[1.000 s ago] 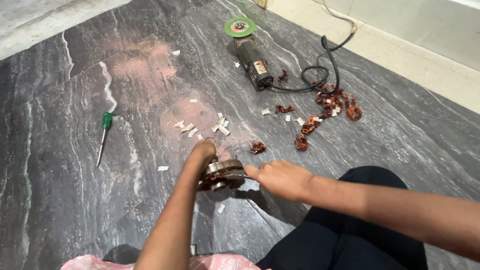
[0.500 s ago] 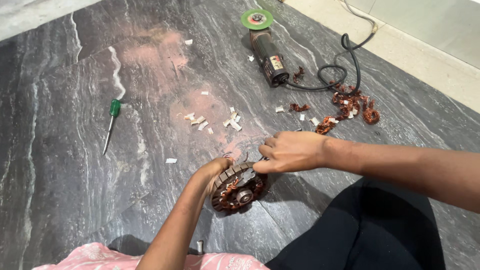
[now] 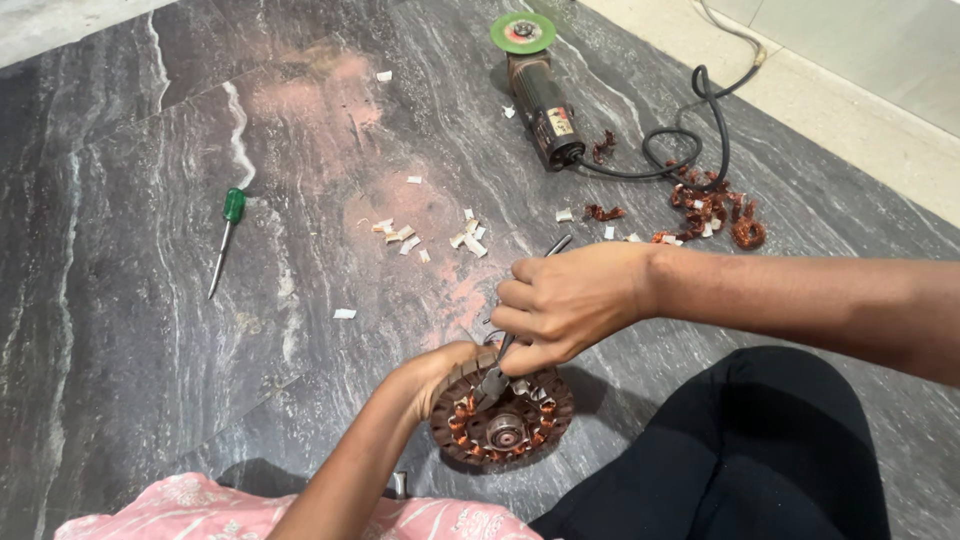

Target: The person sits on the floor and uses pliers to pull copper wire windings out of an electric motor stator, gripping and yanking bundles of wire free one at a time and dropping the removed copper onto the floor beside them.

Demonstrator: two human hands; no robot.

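Winding removal in hand: left hand clasps the motor stator on the near floor while right hand, fingers closed around pliers, probably must next pull copper free.

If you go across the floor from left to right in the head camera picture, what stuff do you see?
Green-handled screwdriver → little white scraps → round motor stator with copper coils, held by the left hand → angle grinder with green disc → black cable → pile of copper wire bits.
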